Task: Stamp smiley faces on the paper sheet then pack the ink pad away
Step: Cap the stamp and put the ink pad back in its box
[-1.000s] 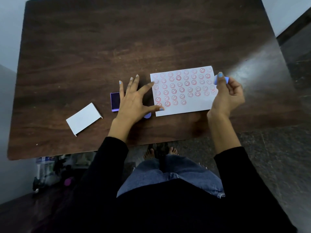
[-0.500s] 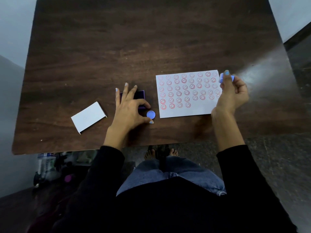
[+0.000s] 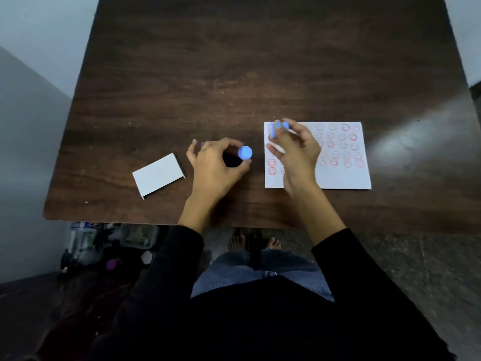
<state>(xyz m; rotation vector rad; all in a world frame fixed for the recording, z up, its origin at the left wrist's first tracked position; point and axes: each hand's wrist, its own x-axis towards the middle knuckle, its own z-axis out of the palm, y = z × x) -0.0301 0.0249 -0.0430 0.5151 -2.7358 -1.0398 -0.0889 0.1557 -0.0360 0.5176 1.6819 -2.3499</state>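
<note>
The white rectangular paper sheet [image 3: 343,175] lies flat on the dark wood-grain counter [image 3: 260,61], to the person's right, its upper rows filled with red smiley prints and its near edge bare. The stamping looks finished, so the step in hand appears to be the packing away. The small dark purple ink pad [image 3: 230,160] sits just left of the sheet, mostly hidden under the left hand [image 3: 216,165], whose fingers curl round it; a round light-blue cap [image 3: 245,152] rests at that hand's thumb and fingertip (whether it is pinched or only touched I cannot tell). The right hand [image 3: 296,149] hovers blurred over the sheet's left part, pinching a small light-blue stamp [image 3: 278,127] between thumb and fingers. Well to the left lies a white folded cardboard sleeve [image 3: 158,174].

Next, I judge, the stamp must meet its cap and the pad go into the sleeve, which calls for both hands to close together.

Half a second ago the right hand held the stamp at the sheet's far right corner; it has since swept leftwards across the sheet, while the left hand has closed more tightly over the pad.
</note>
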